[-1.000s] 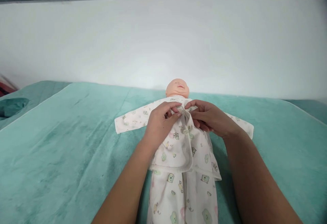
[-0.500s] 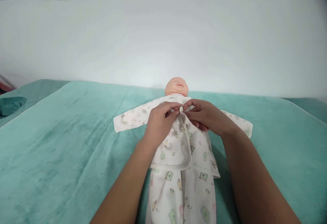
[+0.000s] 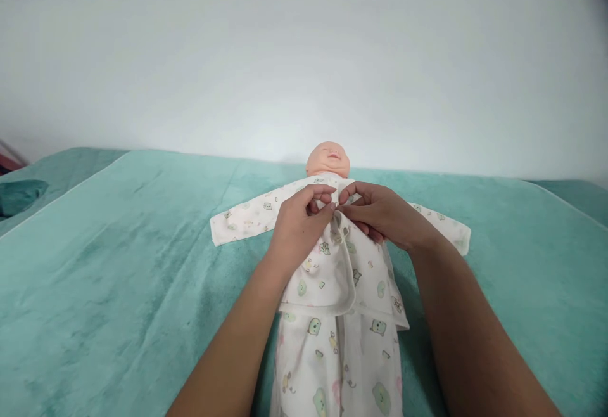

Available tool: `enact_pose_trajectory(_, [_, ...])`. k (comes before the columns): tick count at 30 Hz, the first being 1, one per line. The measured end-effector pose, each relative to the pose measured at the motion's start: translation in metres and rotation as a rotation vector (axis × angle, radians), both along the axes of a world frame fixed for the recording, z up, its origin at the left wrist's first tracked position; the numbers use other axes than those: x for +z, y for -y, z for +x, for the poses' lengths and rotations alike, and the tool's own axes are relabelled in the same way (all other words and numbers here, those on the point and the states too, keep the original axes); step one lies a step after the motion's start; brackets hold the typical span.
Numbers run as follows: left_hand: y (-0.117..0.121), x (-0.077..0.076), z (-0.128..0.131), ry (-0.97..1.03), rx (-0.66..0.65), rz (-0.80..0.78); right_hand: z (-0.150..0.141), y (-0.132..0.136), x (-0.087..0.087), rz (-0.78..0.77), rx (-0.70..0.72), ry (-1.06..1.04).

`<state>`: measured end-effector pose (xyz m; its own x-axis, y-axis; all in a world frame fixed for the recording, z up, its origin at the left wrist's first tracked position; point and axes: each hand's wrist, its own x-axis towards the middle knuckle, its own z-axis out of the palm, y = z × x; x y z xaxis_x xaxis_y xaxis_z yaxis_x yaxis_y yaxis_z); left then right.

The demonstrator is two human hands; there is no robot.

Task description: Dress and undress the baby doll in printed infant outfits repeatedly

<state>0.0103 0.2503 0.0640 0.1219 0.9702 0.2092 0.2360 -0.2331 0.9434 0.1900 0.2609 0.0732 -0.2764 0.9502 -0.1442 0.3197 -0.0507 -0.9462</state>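
Observation:
A baby doll lies on its back, dressed in a white printed baby jacket and matching trousers. The jacket's sleeves spread out to both sides. At the chest, my left hand pinches the jacket's front edge between thumb and fingers. Facing it, my right hand pinches the same front opening, its fingertips almost touching the left ones. The cloth is lifted slightly there, and the fingertips hide what fastening is between them. Below the hands the front edges overlap.
A teal plush blanket covers the surface under the doll. Behind the doll's head rises a white wall with a dark band along its top. A darker teal fold of cloth lies at the far left.
My left forefinger has lifted a little away from the cloth, while the thumb stays at the edge. The doll and its clothes lie as before; the view has tilted very slightly.

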Motion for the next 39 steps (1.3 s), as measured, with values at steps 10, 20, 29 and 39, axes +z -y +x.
enact_pose_trajectory(10, [-0.0048,-0.0031,-0.0038,0.209,-0.047,-0.098,-0.0033,0.0020,0.0042,-0.015,-0.021,0.003])
enact_pose_trajectory(20, [-0.0035,0.0007,-0.0051,0.202,-0.071,-0.140,-0.0016,0.0024,0.0042,-0.028,-0.012,-0.016])
enact_pose_trajectory(29, [0.0005,0.0030,-0.0010,0.153,-0.054,-0.149,0.0016,0.0025,0.0027,0.003,0.040,-0.053])
enact_pose_trajectory(39, [-0.0002,0.0020,0.0009,0.055,-0.009,-0.070,0.0000,0.0033,0.0047,0.009,0.030,0.014])
